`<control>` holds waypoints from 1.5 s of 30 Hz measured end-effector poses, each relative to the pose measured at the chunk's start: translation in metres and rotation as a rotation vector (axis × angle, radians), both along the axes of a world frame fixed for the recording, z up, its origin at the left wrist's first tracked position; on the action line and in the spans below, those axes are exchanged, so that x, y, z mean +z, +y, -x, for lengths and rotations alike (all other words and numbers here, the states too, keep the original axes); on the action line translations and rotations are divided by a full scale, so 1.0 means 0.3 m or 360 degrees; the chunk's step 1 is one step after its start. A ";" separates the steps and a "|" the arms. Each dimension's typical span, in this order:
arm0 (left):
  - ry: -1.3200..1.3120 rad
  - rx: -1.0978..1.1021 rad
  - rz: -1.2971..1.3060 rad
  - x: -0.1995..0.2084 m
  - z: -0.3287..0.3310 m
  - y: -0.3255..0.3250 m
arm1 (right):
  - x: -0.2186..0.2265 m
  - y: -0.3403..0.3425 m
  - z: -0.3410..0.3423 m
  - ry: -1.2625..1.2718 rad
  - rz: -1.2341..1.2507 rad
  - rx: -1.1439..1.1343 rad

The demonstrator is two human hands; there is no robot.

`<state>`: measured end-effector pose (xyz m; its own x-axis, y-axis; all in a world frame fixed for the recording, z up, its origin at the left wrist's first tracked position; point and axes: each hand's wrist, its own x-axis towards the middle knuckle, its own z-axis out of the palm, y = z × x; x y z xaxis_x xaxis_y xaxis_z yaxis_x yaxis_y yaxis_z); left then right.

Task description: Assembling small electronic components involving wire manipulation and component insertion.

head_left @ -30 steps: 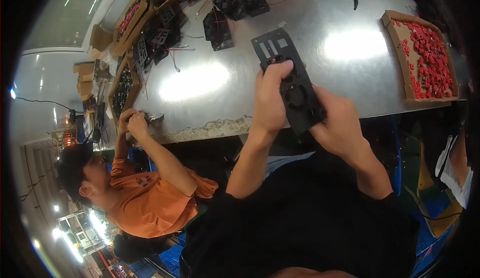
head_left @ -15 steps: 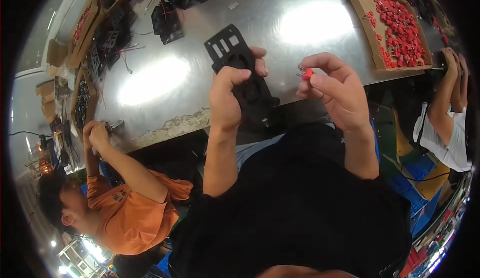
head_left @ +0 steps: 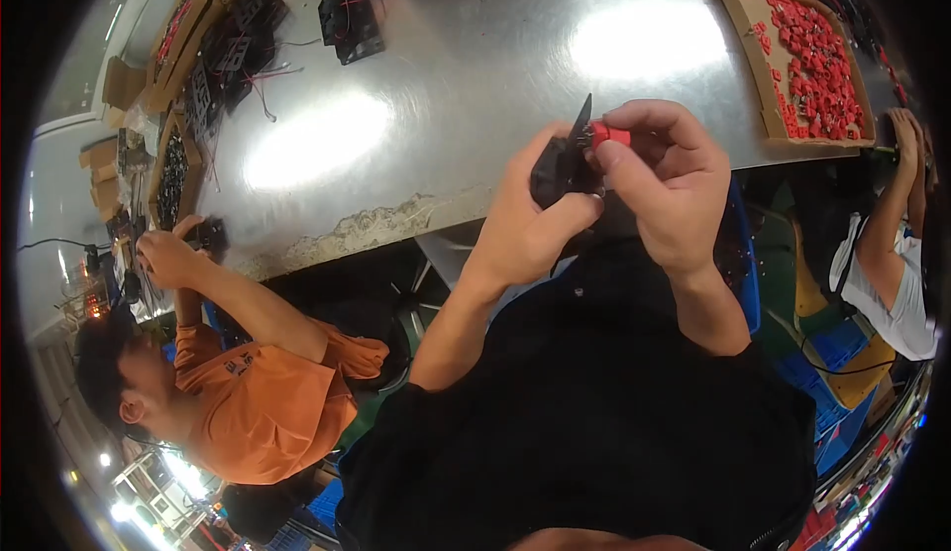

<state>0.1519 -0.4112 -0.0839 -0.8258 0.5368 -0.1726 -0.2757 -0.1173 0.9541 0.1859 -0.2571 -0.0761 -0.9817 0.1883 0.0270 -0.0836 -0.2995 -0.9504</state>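
Observation:
My left hand point(head_left: 535, 224) is closed round a black plastic panel point(head_left: 557, 169), which is tilted nearly edge-on, so its cutouts are hidden. Between the thumb and fingers of my right hand point(head_left: 679, 179) is a small red connector point(head_left: 608, 135) with metal pins. The connector is up against the panel's face near its upper end; whether it sits in a cutout I cannot tell. Both hands are close together above the near edge of the metal table point(head_left: 475, 85).
A cardboard tray point(head_left: 745, 51) of red connectors lies at the far right. Black fan units point(head_left: 349, 24) with wires stand at the back left. A co-worker in an orange shirt point(head_left: 263, 412) works at the left; another person's arm point(head_left: 887, 199) reaches in at the right.
My left hand has moved right and turned the panel from face-up to edge-on. My right hand has brought the red connector against it. The co-worker's hands at the left have shifted slightly.

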 end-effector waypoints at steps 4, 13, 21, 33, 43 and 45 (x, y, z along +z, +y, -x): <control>0.0038 -0.0025 -0.0028 -0.021 0.006 0.005 | -0.023 -0.008 -0.002 0.0193 -0.0271 -0.0143; -0.0076 -0.0025 -0.0163 -0.024 -0.017 0.041 | -0.037 0.021 -0.016 0.0252 -0.0072 -0.0266; 0.0273 -0.0065 0.0279 -0.030 0.004 0.025 | -0.071 0.035 -0.009 0.0454 -0.0755 -0.0314; 0.0208 -0.0077 0.0430 -0.027 0.024 0.010 | -0.079 0.067 -0.014 0.0162 -0.0925 -0.0042; 0.0463 -0.0035 0.0558 -0.028 0.002 0.037 | -0.115 0.070 0.013 -0.0456 -0.0117 0.0195; 0.0423 -0.0026 0.0616 -0.033 0.002 0.039 | -0.129 0.057 0.007 -0.0312 -0.0191 0.0068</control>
<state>0.1514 -0.3996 -0.0938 -0.8604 0.4881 -0.1464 -0.0147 0.2635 0.9646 0.1838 -0.2400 -0.1149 -0.9774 0.1535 -0.1453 0.1165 -0.1827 -0.9763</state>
